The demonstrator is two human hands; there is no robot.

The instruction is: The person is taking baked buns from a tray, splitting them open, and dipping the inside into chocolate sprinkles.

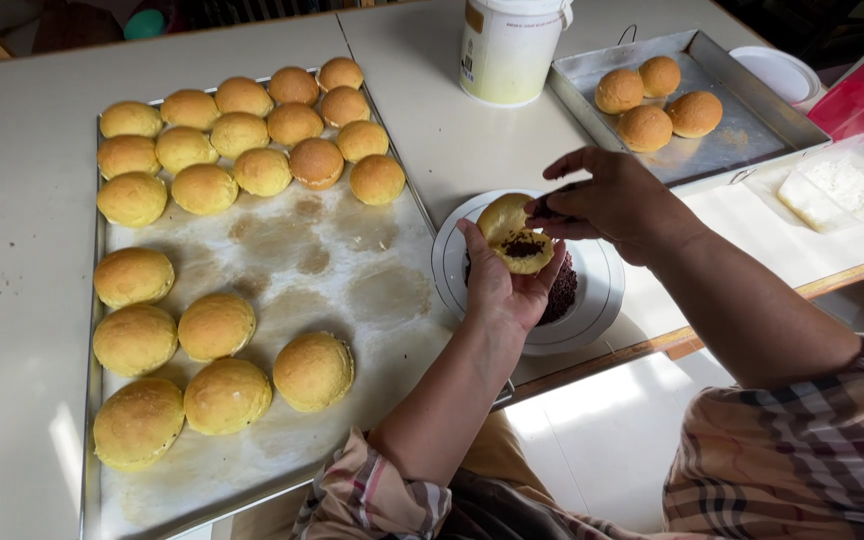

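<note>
Large baking tray (282, 250): golden buns grouped at far-left corner and near-left edge, centre bare w/ grease marks. Smaller tray (742, 130), far right: four buns at its far end. White plate (592, 300) at table's near edge holds dark filling, directly under hands, prob. to catch spills. Left hand (502, 290) cups split bun (517, 235), cut side up, filling inside. Right hand (617, 200) fingers pinched over bun; what they grip: can't tell.
</note>
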